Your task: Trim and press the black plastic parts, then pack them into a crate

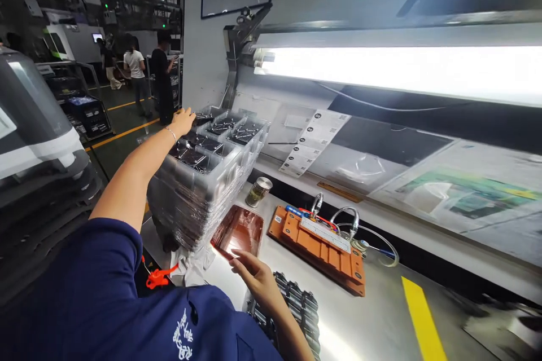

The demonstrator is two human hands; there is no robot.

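My left hand [183,122] reaches to the far left of a stack of clear plastic trays [199,180]. Its bent fingers are closed at a black flat part [204,118] in a compartment; the fingertips are partly hidden. Other compartments hold similar black parts [244,132] with shiny metal edges. My right hand [254,275] is at the near edge of a shallow reddish-brown tray [243,228], fingers stretched and slightly apart. Whether they touch its rim I cannot tell. Under my right forearm lies a block of dark ribbed cylinders [311,307], partly covered.
An orange fixture [317,251] with hoses stands right of the brown tray, near a lidded jar [259,192]. Yellow tape [423,316] marks the metal bench. A bright tube lamp [381,70] hangs above. Several people stand in the left background; red clippers [158,277] lie near my body.
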